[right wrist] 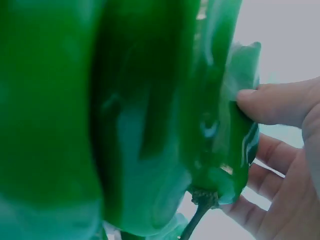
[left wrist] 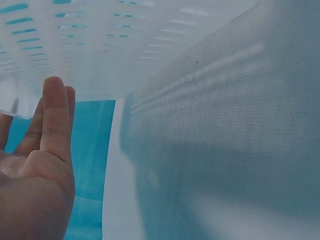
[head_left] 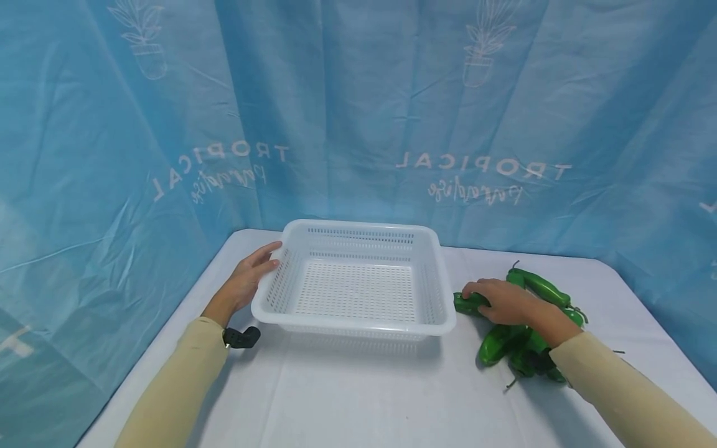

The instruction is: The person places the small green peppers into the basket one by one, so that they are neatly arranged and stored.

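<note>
White plastic basket (head_left: 358, 326) sits centre frame. Left hand (head_left: 246, 280) at its left edge, fingers straight against the outside, not curled round it. Right hand (head_left: 501, 302), right of centre, grips a green pepper (head_left: 465, 303) between thumb and fingers, just beside the basket's right rim; can't tell if it's off the white cloth (head_left: 336, 398). Other peppers (head_left: 495, 345) lie heaped around and under the right wrist, right side of frame. Risks: glossy skin, so a weak pinch could let it slip; a low leftward swing would likely hit the rim and shove the basket; a dipped right sleeve (head_left: 627, 392) could roll the heap. Edges: blue curtain (head_left: 364, 124) close behind the basket. Most room: lower centre, near side.
</note>
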A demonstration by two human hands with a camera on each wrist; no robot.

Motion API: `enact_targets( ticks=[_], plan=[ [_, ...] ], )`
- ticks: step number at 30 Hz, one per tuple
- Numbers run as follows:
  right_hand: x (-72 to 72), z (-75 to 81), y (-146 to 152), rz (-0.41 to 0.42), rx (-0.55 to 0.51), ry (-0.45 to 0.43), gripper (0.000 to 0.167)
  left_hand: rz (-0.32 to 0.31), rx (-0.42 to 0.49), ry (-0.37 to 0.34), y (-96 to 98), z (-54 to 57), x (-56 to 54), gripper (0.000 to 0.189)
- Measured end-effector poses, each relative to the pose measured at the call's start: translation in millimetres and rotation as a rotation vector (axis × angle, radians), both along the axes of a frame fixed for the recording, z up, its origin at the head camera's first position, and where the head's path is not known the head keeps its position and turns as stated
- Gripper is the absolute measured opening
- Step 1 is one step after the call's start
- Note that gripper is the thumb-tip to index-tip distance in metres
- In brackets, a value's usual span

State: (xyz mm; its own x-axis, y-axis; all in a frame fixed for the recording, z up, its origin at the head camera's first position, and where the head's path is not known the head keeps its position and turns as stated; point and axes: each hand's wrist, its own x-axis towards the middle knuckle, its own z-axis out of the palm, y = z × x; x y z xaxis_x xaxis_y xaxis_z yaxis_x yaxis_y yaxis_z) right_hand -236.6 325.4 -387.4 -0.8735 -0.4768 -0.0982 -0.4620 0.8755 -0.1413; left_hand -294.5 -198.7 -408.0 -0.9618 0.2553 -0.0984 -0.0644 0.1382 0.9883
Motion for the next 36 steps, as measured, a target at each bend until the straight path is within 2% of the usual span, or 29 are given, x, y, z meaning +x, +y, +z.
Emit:
enact_targets(
  ticks=[6,15,20,30,36],
  plan=[
    [0.7,6.9,-3.1,-0.039,-0.022,-0.043,0.039,-0.001,0.006,-0.004,0.4,0.8,1.1,0.069],
    [1.1,24.0,1.3,0.005,-0.116,0.064,0.030,0.004,0.010,-0.007,0.9,2.4,-0.2,0.068],
    [1.3,33.1,9.2,-0.021,-0.196,0.076,0.030,0.009,-0.001,-0.001,-0.9,2.4,-0.6,0.068],
    [21.4,61.4,22.2,-0.047,-0.257,0.067,0.040,-0.023,0.001,0.017,-0.3,0.9,4.3,0.068],
    [23.5,80.1,21.5,-0.029,-0.264,0.076,0.046,-0.017,0.004,0.019,0.8,4.4,5.3,0.067]
  ],
)
